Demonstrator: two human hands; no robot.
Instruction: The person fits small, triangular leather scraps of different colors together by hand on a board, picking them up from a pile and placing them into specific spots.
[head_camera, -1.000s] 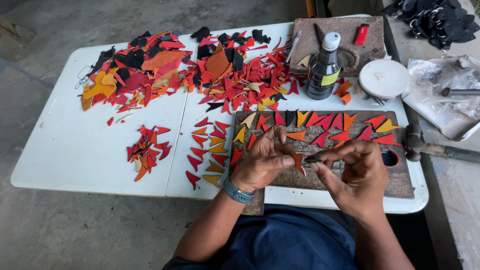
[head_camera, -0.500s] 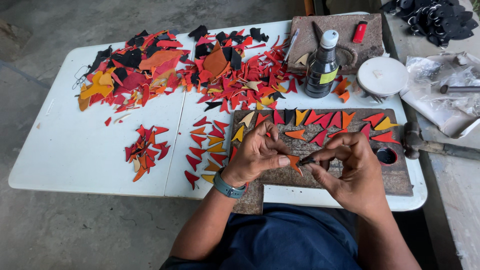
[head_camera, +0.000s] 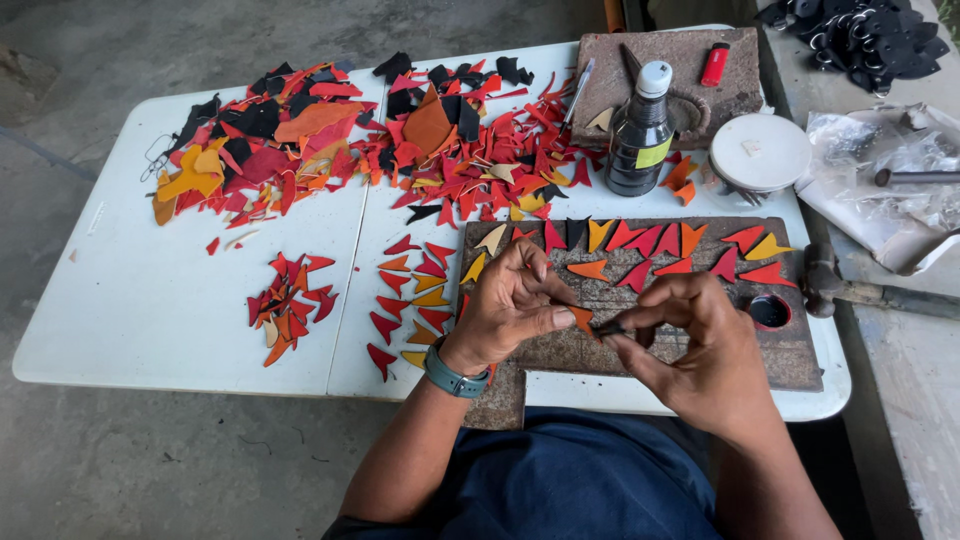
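My left hand (head_camera: 510, 305) pinches a small orange leather piece (head_camera: 581, 318) over a dark worn work board (head_camera: 640, 350). My right hand (head_camera: 690, 345) meets it from the right, fingertips closed on a thin dark tool (head_camera: 612, 327) that touches the piece. A row of red, orange and yellow cut triangles (head_camera: 650, 245) lies along the board's far edge. A teal watch is on my left wrist.
White folding table (head_camera: 150, 300) with a big heap of red, orange and black scraps (head_camera: 360, 140) at the back, two small sorted piles (head_camera: 290, 305) at left. Dark bottle (head_camera: 640, 130), white round lid (head_camera: 760, 152), red lighter (head_camera: 714, 64), hammer (head_camera: 870, 290) at right.
Both hands have stayed together over the board, shifting slightly toward me. The orange piece remains pinched between them.
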